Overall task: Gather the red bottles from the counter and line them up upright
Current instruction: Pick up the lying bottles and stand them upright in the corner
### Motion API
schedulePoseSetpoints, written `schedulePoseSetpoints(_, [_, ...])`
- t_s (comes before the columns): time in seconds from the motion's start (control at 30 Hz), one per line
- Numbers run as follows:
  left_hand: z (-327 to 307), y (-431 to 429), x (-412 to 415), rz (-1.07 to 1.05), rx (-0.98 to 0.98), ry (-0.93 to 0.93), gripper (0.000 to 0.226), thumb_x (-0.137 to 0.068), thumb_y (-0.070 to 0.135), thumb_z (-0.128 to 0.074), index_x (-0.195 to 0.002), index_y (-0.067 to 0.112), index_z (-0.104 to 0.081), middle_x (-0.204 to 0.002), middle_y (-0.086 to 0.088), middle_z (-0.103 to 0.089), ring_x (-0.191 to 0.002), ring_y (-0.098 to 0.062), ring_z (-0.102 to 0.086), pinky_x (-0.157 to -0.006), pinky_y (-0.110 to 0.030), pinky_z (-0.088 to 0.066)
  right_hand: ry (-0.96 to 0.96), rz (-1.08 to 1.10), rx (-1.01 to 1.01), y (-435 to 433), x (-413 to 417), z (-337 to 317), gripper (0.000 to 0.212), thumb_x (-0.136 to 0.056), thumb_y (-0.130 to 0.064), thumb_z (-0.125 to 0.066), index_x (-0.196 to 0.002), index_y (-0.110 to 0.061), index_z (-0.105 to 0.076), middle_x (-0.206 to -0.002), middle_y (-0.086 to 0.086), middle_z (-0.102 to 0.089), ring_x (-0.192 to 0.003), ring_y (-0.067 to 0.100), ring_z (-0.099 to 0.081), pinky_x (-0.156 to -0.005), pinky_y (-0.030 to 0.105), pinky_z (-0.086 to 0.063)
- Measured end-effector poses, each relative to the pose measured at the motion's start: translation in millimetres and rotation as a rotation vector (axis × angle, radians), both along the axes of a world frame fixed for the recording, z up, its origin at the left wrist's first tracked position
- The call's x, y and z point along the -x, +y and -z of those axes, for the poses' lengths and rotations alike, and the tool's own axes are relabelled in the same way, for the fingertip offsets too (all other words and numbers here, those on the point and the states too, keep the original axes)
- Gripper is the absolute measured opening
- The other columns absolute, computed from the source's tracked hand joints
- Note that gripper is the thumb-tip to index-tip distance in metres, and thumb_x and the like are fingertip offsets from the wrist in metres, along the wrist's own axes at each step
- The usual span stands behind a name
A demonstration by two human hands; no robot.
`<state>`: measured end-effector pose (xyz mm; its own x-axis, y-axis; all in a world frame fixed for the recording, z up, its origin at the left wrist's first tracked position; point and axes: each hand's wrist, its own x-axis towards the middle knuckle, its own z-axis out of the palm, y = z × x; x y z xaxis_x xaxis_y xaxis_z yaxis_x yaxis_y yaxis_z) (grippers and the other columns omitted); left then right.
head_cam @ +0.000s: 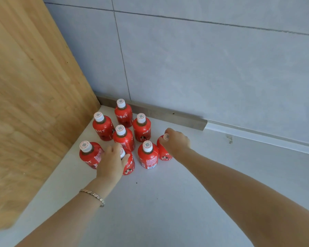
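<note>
We are seeing each hand gripping an upright red bottle: left hand [111,162] around the front bottle [129,164], right hand [176,139] apparently pinching the rightmost bottle [163,154] by its cap.

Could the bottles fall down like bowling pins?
Maybe. The eight red bottles stand tightly packed in the corner, so one nudge could topple its neighbours. The left hand grips a front bottle wedged between others; lifting it might bump the middle bottle. The right hand holds the rightmost bottle only by its cap, so it could slip.

One head-worn wide view looks forward and steeply down, close over the table [168,202], toward the corner beyond the left hand [111,163].
</note>
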<state>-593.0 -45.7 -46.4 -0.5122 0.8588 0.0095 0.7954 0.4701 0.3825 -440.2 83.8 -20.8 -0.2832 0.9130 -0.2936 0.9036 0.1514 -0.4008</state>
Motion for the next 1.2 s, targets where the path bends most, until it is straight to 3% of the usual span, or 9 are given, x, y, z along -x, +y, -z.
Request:
schedulePoseSetpoints(0.17, [-11, -9, -11, -0.011, 0.051, 0.048, 0.049, -0.086, 0.022, -0.064, -0.13, 0.01, -0.047, -0.11, -0.019, -0.055, -0.098, -0.031, -0.057, -0.072, -0.033, -0.054, 0.111, 0.055, 0.124, -2, -7, -1, 0.042, -0.089, -0.037, -0.052, -0.122, -0.011, -0.047, -0.117, 0.012, -0.062, -0.103, 0.029, -0.06, -0.086, 0.039, -0.052])
schedulePoseSetpoints(0.33, [-27, -26, -43, 0.322, 0.038, 0.213, 0.037, -0.067, 0.005, -0.076, -0.103, 0.008, -0.066, -0.085, -0.013, -0.057, -0.075, -0.03, -0.063, -0.052, -0.03, -0.051, -0.083, -0.077, 0.306, -28, -72, -2, 0.044, -0.089, -0.029, -0.054, -0.128, -0.008, -0.051, -0.125, 0.011, -0.061, -0.108, 0.025, -0.06, -0.089, 0.031, -0.047])
schedulePoseSetpoints(0.4, [-34, -23, -69, 0.436, 0.159, 0.131, 0.005, -0.084, 0.015, -0.059, -0.088, 0.013, -0.057, -0.076, 0.001, -0.048, -0.082, -0.026, -0.062, -0.057, -0.028, -0.04, -0.126, -0.076, 0.39, -38, -108, 1, 0.039, -0.089, -0.022, -0.051, -0.12, -0.001, -0.059, -0.116, 0.015, -0.068, -0.09, 0.022, -0.062, -0.077, 0.028, -0.044])
schedulePoseSetpoints(0.47, [-33, -17, -98, 0.542, 0.308, 0.016, 0.009, -0.091, 0.021, -0.045, -0.084, 0.018, -0.05, -0.079, 0.004, -0.044, -0.091, -0.023, -0.06, -0.065, -0.027, -0.035, -0.142, -0.031, 0.443, -47, -147, 2, 0.036, -0.087, -0.019, -0.049, -0.115, 0.0, -0.063, -0.105, 0.015, -0.073, -0.077, 0.02, -0.058, -0.067, 0.026, -0.042])
schedulePoseSetpoints(0.63, [-35, 18, -194, 0.698, 0.512, -0.058, 0.01, -0.09, 0.02, -0.041, -0.082, 0.024, -0.046, -0.094, 0.001, -0.055, -0.083, -0.018, -0.047, -0.072, -0.024, -0.034, -0.193, 0.057, 0.524, -67, -263, -10, 0.038, -0.089, -0.023, -0.047, -0.117, -0.002, -0.062, -0.09, 0.005, -0.068, -0.08, 0.017, -0.056, -0.066, 0.023, -0.041])
schedulePoseSetpoints(0.77, [-35, 42, -300, 0.819, 0.599, -0.048, 0.008, -0.091, 0.021, -0.041, -0.086, 0.023, -0.047, -0.108, -0.001, -0.06, -0.1, -0.022, -0.056, -0.079, -0.026, -0.04, -0.188, 0.199, 0.496, -88, -373, -18, 0.04, -0.089, -0.023, -0.045, -0.12, -0.002, -0.061, -0.085, 0.003, -0.061, -0.084, 0.016, -0.052, -0.056, 0.019, -0.032])
schedulePoseSetpoints(0.9, [-28, 54, -423, 0.919, 0.597, -0.079, 0.01, -0.09, 0.023, -0.043, -0.081, 0.025, -0.048, -0.103, 0.001, -0.058, -0.092, -0.019, -0.054, -0.083, -0.028, -0.044, -0.191, 0.294, 0.488, -111, -492, -20, 0.04, -0.091, -0.02, -0.043, -0.121, 0.001, -0.059, -0.103, 0.014, -0.07, -0.085, 0.016, -0.052, -0.054, 0.018, -0.03])
schedulePoseSetpoints(1.03, [-20, 54, -554, 0.988, 0.581, -0.076, 0.014, -0.089, 0.024, -0.043, -0.076, 0.029, -0.046, -0.095, 0.005, -0.054, -0.091, -0.018, -0.056, -0.086, -0.029, -0.046, -0.204, 0.382, 0.477, -129, -622, -12, 0.039, -0.09, -0.02, -0.044, -0.121, -0.002, -0.06, -0.117, 0.014, -0.069, -0.102, 0.023, -0.062, -0.069, 0.027, -0.041])
schedulePoseSetpoints(1.2, [-14, 48, -702, 1.033, 0.599, -0.09, 0.011, -0.089, 0.021, -0.044, -0.08, 0.025, -0.05, -0.093, 0.002, -0.056, -0.097, -0.022, -0.06, -0.087, -0.031, -0.048, -0.19, 0.507, 0.434, -155, -775, -4, 0.039, -0.092, -0.028, -0.044, -0.126, -0.01, -0.053, -0.131, 0.006, -0.055, -0.125, 0.023, -0.048, -0.102, 0.039, -0.042])
